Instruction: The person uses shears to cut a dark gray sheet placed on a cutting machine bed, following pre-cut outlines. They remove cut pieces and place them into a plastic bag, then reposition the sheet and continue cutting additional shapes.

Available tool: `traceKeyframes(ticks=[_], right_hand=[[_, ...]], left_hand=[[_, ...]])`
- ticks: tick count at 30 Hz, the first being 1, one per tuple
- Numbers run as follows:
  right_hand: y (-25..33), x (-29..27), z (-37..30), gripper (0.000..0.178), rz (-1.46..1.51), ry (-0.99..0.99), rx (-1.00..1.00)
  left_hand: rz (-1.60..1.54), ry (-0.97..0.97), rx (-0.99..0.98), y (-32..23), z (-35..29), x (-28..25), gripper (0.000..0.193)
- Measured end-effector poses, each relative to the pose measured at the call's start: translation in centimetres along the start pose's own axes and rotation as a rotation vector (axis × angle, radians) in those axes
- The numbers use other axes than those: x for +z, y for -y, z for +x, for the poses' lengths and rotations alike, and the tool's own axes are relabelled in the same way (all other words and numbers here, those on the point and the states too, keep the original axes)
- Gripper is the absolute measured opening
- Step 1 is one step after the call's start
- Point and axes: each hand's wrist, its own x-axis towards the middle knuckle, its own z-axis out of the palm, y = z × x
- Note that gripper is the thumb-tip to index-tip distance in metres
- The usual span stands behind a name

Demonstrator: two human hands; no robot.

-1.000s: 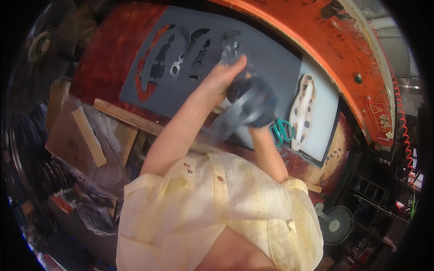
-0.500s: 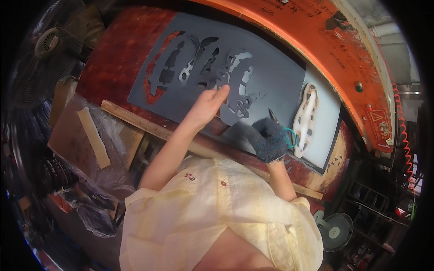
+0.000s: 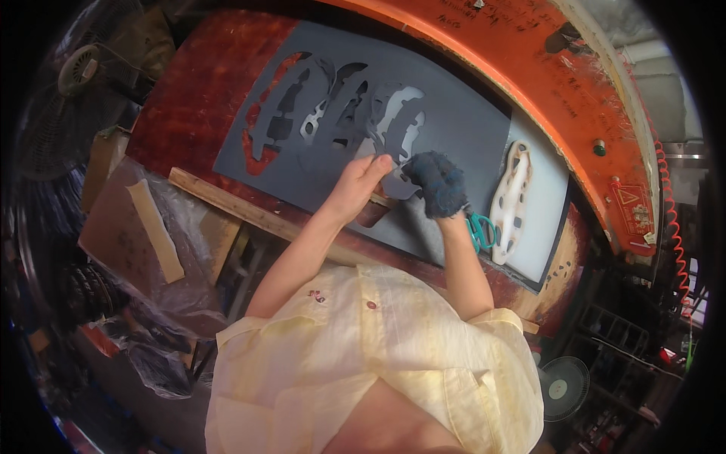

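My L grip [image 3: 357, 184] pinches a gray cutout [image 3: 401, 187] over the desk [image 3: 204, 83], gloved R grip [image 3: 437, 185] at its edge, can't tell if holding, scissors [image 3: 481, 231] nr R wrist.

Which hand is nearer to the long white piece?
Right. The gloved right hand is left of the long white piece, across a gap; the left hand is farther left.

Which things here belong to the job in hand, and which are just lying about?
Apparently in the job:
left hand, holding the grey cut piece
gloved right hand, at that piece
grey sheet
probably teal scissors and slotted pale form

Apparently just lying about:
tan strip
crumpled clear plastic
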Motion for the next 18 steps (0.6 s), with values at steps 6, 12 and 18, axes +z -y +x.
traceKeyframes(ticks=[6,12,18], right_hand=[[1.0,-4.2,-3.3,0.023,-0.310,0.147,0.065],[-1.1,-6.2,-11.2,0.024,-0.959,-0.123,0.243],[-2.8,-7.1,-12.8,0.023,-0.971,-0.139,0.084]], left_hand=[[0.135,0.106,-0.301,1.5,-0.6,-1.5,0.029],[-0.020,0.026,-0.364,3.5,-1.7,-0.9,0.030],[0.115,0.170,-0.374,2.6,-0.8,-0.2,0.029]])
